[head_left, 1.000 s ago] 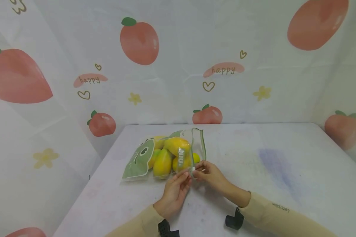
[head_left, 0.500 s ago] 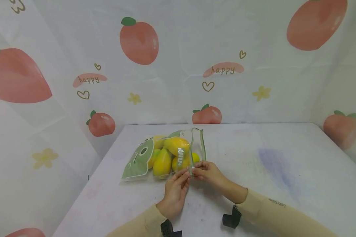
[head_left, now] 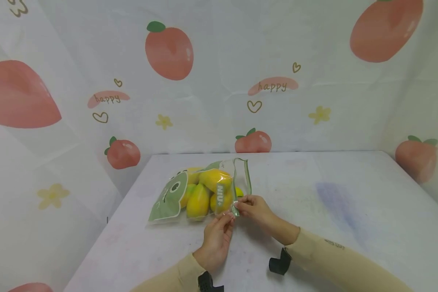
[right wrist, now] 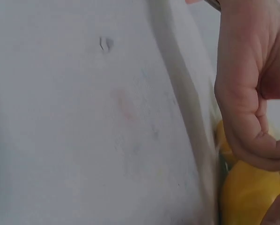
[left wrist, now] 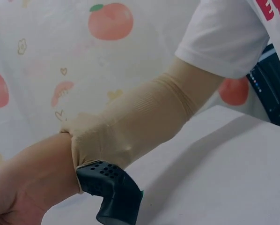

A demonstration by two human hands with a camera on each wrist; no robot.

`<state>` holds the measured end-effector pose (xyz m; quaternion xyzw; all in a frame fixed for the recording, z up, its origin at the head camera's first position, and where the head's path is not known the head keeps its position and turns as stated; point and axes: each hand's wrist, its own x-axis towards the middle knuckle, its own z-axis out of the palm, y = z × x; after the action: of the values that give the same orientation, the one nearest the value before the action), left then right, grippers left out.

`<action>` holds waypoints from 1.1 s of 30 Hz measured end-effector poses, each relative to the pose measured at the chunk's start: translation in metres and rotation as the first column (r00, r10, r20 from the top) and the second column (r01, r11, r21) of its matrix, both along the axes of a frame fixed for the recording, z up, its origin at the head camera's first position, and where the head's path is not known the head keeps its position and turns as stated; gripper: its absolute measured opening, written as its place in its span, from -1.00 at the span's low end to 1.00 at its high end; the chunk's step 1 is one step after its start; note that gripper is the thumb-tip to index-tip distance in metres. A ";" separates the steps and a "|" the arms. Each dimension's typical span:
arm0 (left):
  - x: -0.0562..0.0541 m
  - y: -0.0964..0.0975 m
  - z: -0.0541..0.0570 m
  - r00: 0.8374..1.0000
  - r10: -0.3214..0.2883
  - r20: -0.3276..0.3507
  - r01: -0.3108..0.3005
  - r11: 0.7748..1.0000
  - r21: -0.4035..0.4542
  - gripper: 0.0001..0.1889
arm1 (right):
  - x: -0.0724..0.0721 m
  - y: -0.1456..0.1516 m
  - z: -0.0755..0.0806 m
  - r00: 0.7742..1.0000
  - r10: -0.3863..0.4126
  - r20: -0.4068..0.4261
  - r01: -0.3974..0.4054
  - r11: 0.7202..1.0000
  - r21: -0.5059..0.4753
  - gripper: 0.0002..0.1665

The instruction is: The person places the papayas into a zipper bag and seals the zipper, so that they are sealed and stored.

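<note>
A clear zip bag [head_left: 164, 205] with a green cartoon face lies on the table, its open end toward the right. Several yellow, mango-shaped fruits [head_left: 198, 202] fill it. My left hand [head_left: 214, 241] pinches the bag's near corner at the zip end. Just beside it, my right hand [head_left: 256, 211] pinches the green zip edge [head_left: 235, 211] between thumb and forefinger; the small white slider is mostly hidden there. In the right wrist view the right fingers [right wrist: 250, 133] curl above a yellow fruit [right wrist: 247, 194]. The left wrist view shows mainly the forearm, with part of the left hand [left wrist: 25, 176].
The white table [head_left: 295, 182] bears faint purple stains on the right. A white cloth [head_left: 211, 105] printed with peaches hangs behind and at the sides. Black wrist camera mounts [head_left: 280, 263] stick out below both sleeves.
My right hand has shifted slightly left and away along the zip edge, leaving a short stretch of green zip showing between the hands. My left hand keeps its pinch; the bag stays put.
</note>
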<state>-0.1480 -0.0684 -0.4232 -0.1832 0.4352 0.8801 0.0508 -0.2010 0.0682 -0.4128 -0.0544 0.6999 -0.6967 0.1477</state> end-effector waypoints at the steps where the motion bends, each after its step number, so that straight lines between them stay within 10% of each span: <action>1: 0.000 0.000 0.000 1.000 0.002 0.004 -0.002 1.000 -0.001 -0.74 | -0.002 0.000 0.000 1.000 -0.007 -0.004 0.007 1.000 0.002 -0.74; 33: 0.024 0.008 -0.001 0.994 -0.108 0.015 0.108 0.992 -0.058 -0.83 | -0.101 0.039 -0.005 0.980 -0.194 -0.031 0.194 0.981 -0.003 -0.57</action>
<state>-0.1244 -0.0602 -0.4242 -0.1659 0.4700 0.8617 0.0954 -0.3016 0.1070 -0.4174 0.0033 0.7040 -0.7069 0.0680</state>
